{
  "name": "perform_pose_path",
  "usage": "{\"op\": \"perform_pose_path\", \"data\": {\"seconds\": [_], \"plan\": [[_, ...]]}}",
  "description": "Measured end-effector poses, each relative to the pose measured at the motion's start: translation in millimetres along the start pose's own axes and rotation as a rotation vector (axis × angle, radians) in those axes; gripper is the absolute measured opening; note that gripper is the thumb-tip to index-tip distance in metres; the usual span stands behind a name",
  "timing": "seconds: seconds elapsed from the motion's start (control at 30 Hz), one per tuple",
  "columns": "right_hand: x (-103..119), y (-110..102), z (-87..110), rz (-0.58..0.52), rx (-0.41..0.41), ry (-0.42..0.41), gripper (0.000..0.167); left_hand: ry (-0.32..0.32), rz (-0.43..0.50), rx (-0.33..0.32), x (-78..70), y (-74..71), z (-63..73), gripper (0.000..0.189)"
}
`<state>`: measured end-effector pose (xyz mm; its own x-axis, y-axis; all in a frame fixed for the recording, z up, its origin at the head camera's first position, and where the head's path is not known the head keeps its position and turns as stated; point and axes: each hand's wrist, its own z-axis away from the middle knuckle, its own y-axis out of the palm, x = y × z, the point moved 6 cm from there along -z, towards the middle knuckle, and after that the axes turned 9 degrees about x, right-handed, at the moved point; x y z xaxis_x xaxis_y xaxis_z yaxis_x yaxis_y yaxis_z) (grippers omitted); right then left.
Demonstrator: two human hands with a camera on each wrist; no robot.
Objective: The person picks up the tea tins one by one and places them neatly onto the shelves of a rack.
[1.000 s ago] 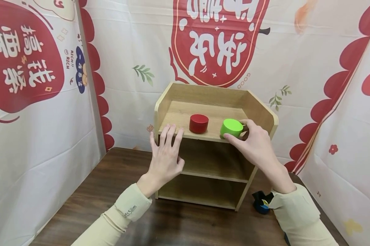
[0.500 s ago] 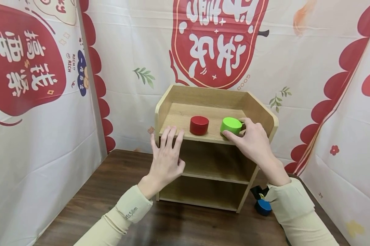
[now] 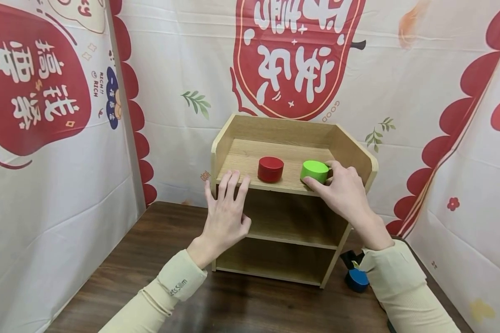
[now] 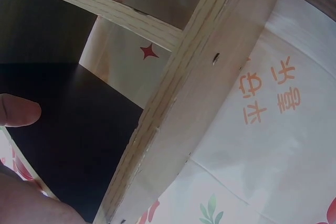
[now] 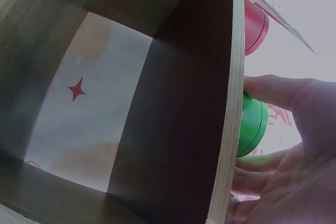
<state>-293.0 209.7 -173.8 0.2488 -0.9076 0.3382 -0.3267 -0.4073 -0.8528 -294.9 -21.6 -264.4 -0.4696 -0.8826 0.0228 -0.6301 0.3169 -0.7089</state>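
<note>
On the top board of a small wooden shelf [image 3: 289,241] stand a red round lidded tin [image 3: 271,169] and a bright green round tin [image 3: 314,171]. My right hand [image 3: 344,193] holds the green tin from its right side, thumb at the front and fingers behind. In the right wrist view the green tin [image 5: 252,126] sits at the board, between thumb and fingers. My left hand [image 3: 226,213] lies with spread fingers on the board's front edge, left of the red tin, holding nothing. Its thumb [image 4: 20,110] shows before the dark compartment in the left wrist view.
The shelf has raised side and back walls and two lower compartments. It stands on a dark wooden table [image 3: 150,259]. Right of it, partly behind the right sleeve, lies a blue round object [image 3: 356,280] with something black beside it. Printed cloth [image 3: 167,152] hangs around.
The green tin and my right hand have moved slightly back from the front edge, then stay nearly still. More of the blue object shows beside the sleeve. My left hand has kept its place.
</note>
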Motion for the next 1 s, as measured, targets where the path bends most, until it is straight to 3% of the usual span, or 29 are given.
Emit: {"op": "perform_pose_path", "data": {"seconds": [0.2,0.3,0.5,0.57,0.63,0.8,0.9,1.0], "plan": [[2,-3,5.5,0.029,-0.033,0.004,0.072,0.011,-0.031,0.016,1.7,-1.6,-0.1,0.089],[6,-9,14.4,0.030,-0.079,-0.022,0.068,0.023,-0.042,-0.008,0.8,-7.3,3.6,0.090],[9,-20,42.7,0.025,-0.195,-0.081,0.054,0.172,-0.104,-0.150,-13.4,-12.8,27.9,0.072],[6,-21,53.4,0.023,-0.224,-0.095,0.051,0.208,-0.101,-0.149,-15.9,-7.6,37.6,0.064],[1,-21,63.1,0.023,-0.248,-0.103,0.047,0.202,-0.091,-0.097,-14.5,1.8,46.0,0.060],[-21,-13,82.6,0.030,-0.257,-0.073,0.035,0.110,-0.138,0.122,-4.4,32.2,63.4,0.064],[-43,-5,92.3,0.064,-0.197,-0.013,0.032,0.087,-0.171,0.203,-1.1,45.6,72.0,0.067],[-72,7,101.4,0.102,-0.086,0.080,0.036,0.075,-0.173,0.226,1.5,52.8,77.9,0.068]]}}
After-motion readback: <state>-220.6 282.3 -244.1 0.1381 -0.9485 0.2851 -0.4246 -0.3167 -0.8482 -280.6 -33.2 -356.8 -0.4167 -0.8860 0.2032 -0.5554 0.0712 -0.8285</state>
